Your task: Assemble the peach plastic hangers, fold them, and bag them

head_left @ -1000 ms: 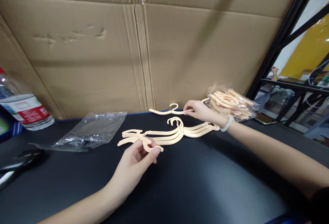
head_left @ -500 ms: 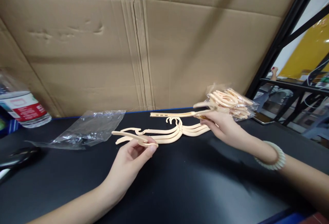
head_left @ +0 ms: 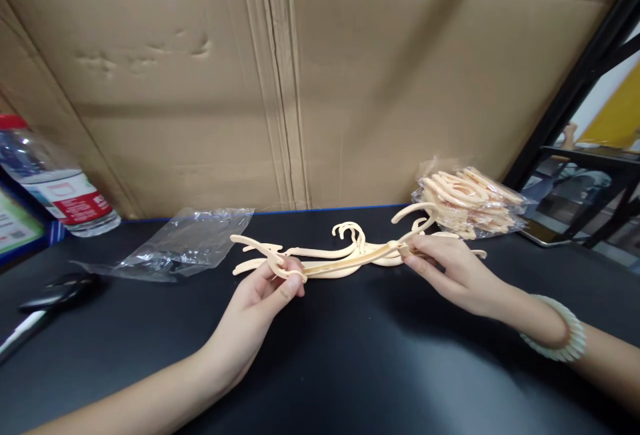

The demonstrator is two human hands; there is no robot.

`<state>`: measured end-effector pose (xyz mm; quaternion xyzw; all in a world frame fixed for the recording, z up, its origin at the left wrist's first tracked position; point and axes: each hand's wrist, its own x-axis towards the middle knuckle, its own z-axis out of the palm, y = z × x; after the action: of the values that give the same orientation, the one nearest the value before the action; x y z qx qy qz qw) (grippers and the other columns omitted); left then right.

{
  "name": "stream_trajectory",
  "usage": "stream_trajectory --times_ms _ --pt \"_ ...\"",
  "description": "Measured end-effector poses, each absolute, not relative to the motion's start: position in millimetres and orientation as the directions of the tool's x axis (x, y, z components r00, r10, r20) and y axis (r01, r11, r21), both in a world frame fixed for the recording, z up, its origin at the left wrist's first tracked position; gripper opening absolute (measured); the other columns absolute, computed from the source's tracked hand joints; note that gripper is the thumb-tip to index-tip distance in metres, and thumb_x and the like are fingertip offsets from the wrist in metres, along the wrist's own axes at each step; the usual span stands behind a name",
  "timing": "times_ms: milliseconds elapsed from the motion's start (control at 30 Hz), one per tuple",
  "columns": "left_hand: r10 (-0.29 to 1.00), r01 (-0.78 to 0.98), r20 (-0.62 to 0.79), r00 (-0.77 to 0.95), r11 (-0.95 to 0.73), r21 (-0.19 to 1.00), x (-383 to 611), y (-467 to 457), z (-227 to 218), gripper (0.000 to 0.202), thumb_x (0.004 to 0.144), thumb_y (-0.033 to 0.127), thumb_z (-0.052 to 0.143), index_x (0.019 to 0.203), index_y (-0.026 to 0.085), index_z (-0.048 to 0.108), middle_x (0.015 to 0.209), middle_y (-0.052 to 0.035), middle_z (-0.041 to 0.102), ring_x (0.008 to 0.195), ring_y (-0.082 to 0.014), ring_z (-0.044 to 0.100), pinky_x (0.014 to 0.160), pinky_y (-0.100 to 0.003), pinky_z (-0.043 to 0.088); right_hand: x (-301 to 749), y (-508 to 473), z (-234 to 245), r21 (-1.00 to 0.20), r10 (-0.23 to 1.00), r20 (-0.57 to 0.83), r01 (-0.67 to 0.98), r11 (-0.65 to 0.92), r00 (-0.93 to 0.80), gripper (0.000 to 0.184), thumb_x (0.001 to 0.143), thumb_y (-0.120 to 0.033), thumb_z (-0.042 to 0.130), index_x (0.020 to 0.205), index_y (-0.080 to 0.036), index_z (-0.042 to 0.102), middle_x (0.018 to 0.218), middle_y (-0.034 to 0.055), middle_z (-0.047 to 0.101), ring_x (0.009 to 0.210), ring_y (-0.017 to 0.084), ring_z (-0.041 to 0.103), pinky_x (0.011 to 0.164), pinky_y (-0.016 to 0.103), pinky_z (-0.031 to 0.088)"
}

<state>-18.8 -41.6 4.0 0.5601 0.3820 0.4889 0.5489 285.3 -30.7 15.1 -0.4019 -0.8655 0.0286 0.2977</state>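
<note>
My left hand pinches a short curved beige hanger piece between thumb and fingers. In my right hand is a beige plastic hanger, gripped near its middle with its hook standing up. One long arm of this hanger reaches left, and its end meets the piece at my left fingertips; my fingers partly hide whether the two are joined. Behind them, several beige hangers lie side by side on the black table, hooks toward the back.
A clear bag of beige hanger parts lies at the back right. A flat clear plastic bag is on the left, near a black computer mouse and a large bottle. A cardboard wall stands behind the table.
My right hand has lowered the hanger and its arm end has come to the piece in my left hand. The camera view has shifted slightly left.
</note>
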Motion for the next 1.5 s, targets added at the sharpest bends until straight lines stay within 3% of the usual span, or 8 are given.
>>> stream_trajectory --times_ms 133,267,633,933,1267,1500 --pt "0.952 -0.223 0.067 0.299 0.002 0.975 -19 -39 5 0.012 0.086 0.031 0.069 0.087 0.021 0.061 0.105 -0.0016 0.059 0.084 -0.0154 0.057 0.078 -0.028 0.048 285 -31 14 -0.293 0.704 0.499 0.667 0.686 -0.505 0.023 0.100 -0.026 0.040 0.079 -0.021 0.046 0.072 0.0006 0.052 0.064 0.015 0.050 0.063 0.028 0.038" --pt "0.932 -0.282 0.035 0.362 0.074 0.956 -21 -36 8 0.011 0.086 0.028 0.069 0.084 0.020 0.061 0.095 -0.0009 0.061 0.076 -0.0141 0.059 0.072 -0.027 0.049 286 -30 13 -0.273 0.701 0.507 0.679 0.682 -0.501 0.024 0.099 -0.027 0.040 0.077 -0.021 0.047 0.070 0.0004 0.051 0.062 0.015 0.049 0.062 0.028 0.038" --pt "0.916 -0.252 0.042 0.398 0.065 0.966 -20 -36 9 0.011 0.089 0.027 0.064 0.082 0.019 0.062 0.093 -0.0005 0.060 0.078 -0.0129 0.056 0.076 -0.025 0.047 284 -32 14 -0.286 0.694 0.516 0.663 0.692 -0.502 0.021 0.100 -0.024 0.040 0.080 -0.021 0.047 0.071 0.0010 0.052 0.063 0.015 0.049 0.062 0.028 0.038" --pt "0.927 -0.247 0.017 0.374 0.082 0.966 -21 -35 11 0.008 0.086 0.024 0.068 0.082 0.018 0.066 0.083 0.0005 0.057 0.075 -0.0118 0.056 0.074 -0.023 0.046 279 -35 15 -0.263 0.662 0.573 0.657 0.706 -0.483 0.019 0.098 -0.021 0.043 0.079 -0.021 0.049 0.070 0.0009 0.054 0.062 0.015 0.052 0.061 0.027 0.040" --pt "0.937 -0.253 0.017 0.349 0.077 0.965 -23 -30 7 0.008 0.082 0.023 0.071 0.080 0.017 0.065 0.079 0.0022 0.055 0.073 -0.0102 0.054 0.074 -0.021 0.045 276 -38 9 -0.211 0.609 0.658 0.668 0.713 -0.443 0.011 0.095 -0.019 0.049 0.089 -0.020 0.058 0.083 0.0048 0.066 0.073 0.016 0.062 0.065 0.026 0.048" --pt "0.959 -0.250 -0.016 0.283 0.090 0.964 -23 -28 5 0.015 0.072 0.017 0.076 0.071 0.016 0.061 0.069 0.0029 0.057 0.067 -0.0100 0.051 0.069 -0.020 0.041 270 -44 9 -0.195 0.585 0.674 0.655 0.730 -0.452 0.010 0.094 -0.017 0.051 0.089 -0.019 0.059 0.078 0.0024 0.066 0.070 0.014 0.062 0.066 0.024 0.048"
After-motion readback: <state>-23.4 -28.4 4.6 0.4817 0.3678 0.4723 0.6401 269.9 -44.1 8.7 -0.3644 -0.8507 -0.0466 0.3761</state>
